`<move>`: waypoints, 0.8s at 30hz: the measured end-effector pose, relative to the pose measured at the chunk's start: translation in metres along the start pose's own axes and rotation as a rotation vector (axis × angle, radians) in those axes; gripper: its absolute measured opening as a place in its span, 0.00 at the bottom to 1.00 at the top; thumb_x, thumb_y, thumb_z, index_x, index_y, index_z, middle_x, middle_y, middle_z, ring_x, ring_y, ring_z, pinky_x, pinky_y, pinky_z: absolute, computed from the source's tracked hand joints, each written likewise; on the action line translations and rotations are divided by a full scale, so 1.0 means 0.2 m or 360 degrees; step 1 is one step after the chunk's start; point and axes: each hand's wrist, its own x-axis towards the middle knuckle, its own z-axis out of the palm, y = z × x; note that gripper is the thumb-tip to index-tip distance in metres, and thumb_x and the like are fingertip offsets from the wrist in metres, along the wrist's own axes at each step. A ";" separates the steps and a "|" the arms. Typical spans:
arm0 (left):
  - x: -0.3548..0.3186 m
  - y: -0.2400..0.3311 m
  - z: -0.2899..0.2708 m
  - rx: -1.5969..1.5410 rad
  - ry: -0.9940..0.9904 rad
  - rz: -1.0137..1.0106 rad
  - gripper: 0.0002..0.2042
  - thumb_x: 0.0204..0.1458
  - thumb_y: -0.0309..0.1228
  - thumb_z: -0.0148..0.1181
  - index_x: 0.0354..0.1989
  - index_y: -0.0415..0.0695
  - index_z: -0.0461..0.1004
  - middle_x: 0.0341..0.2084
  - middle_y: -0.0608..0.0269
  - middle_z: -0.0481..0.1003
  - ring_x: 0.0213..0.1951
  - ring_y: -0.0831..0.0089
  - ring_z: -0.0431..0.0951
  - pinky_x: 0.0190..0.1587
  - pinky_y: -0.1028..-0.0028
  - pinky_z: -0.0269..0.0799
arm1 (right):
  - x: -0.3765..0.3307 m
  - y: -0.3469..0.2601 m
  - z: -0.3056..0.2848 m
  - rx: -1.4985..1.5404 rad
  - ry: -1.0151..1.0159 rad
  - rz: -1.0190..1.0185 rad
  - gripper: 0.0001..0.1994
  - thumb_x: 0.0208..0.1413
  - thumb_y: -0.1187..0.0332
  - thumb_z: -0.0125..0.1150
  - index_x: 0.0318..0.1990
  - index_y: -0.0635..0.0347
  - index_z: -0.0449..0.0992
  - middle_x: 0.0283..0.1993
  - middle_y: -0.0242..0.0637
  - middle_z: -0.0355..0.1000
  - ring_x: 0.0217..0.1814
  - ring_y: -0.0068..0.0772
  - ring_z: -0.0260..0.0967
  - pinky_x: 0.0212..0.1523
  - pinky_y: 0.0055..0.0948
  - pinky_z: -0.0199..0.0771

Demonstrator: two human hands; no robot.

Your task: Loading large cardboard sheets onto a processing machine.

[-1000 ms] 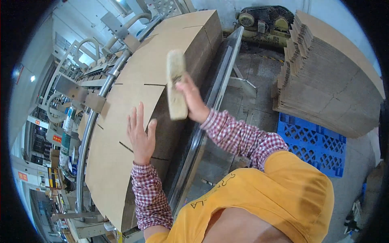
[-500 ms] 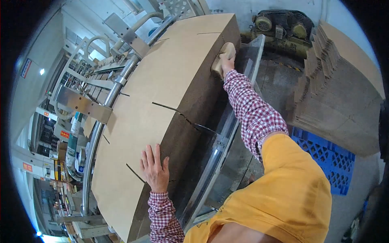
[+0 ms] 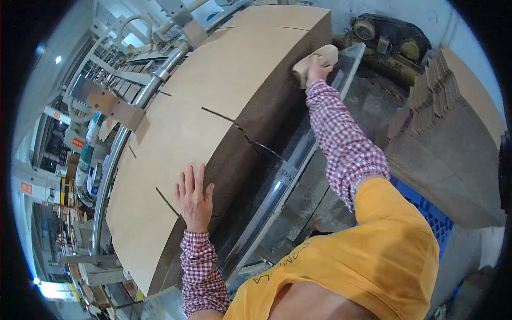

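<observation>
A thick stack of slotted brown cardboard sheets (image 3: 176, 133) lies in front of me, slanting from lower left to upper right. My left hand (image 3: 194, 201) rests flat on its top near the right edge, fingers spread, beside a dark slot. With my right arm stretched out, my right hand (image 3: 319, 70) is closed around a smooth, tan, rounded block (image 3: 327, 53), which looks like wood. That block is at the stack's side face near the far corner; whether it touches the face is hard to tell.
A metal rail with brackets (image 3: 114, 104) runs along the stack's left side. A clear-edged ledge (image 3: 277, 184) borders the right. Further right, another cardboard stack (image 3: 448, 144) stands on a blue pallet (image 3: 426, 210). A grimy motor unit (image 3: 389, 45) sits by the back wall.
The block in my right hand has tilted, its top end leaning right, away from the stack's side. My left hand stays flat on the stack. The whole view has shifted slightly.
</observation>
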 end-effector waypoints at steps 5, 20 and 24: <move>0.02 0.03 0.00 -0.0022 0.0004 -0.0031 0.26 0.47 0.37 0.54 0.57 0.56 0.57 0.57 0.59 0.57 0.57 0.56 0.57 0.55 0.57 0.51 | 0.15 0.06 -0.04 -0.0282 -0.0089 0.0394 0.44 0.38 0.56 0.58 0.60 0.71 0.43 0.60 0.55 0.49 0.60 0.47 0.52 0.58 0.34 0.52; 0.00 0.02 -0.01 0.0020 -0.0075 -0.0043 0.26 0.47 0.36 0.54 0.57 0.52 0.58 0.56 0.56 0.57 0.57 0.56 0.57 0.56 0.58 0.50 | 0.21 0.08 -0.03 -0.0404 -0.0033 0.0241 0.43 0.38 0.52 0.56 0.60 0.64 0.46 0.58 0.54 0.54 0.59 0.49 0.53 0.59 0.35 0.50; 0.02 0.05 -0.04 -0.0027 -0.0066 -0.0036 0.26 0.47 0.36 0.54 0.57 0.52 0.58 0.57 0.57 0.57 0.57 0.56 0.57 0.56 0.57 0.50 | 0.38 0.12 -0.03 -0.0419 -0.0059 0.0277 0.44 0.38 0.50 0.56 0.59 0.69 0.48 0.57 0.55 0.54 0.58 0.49 0.55 0.57 0.35 0.53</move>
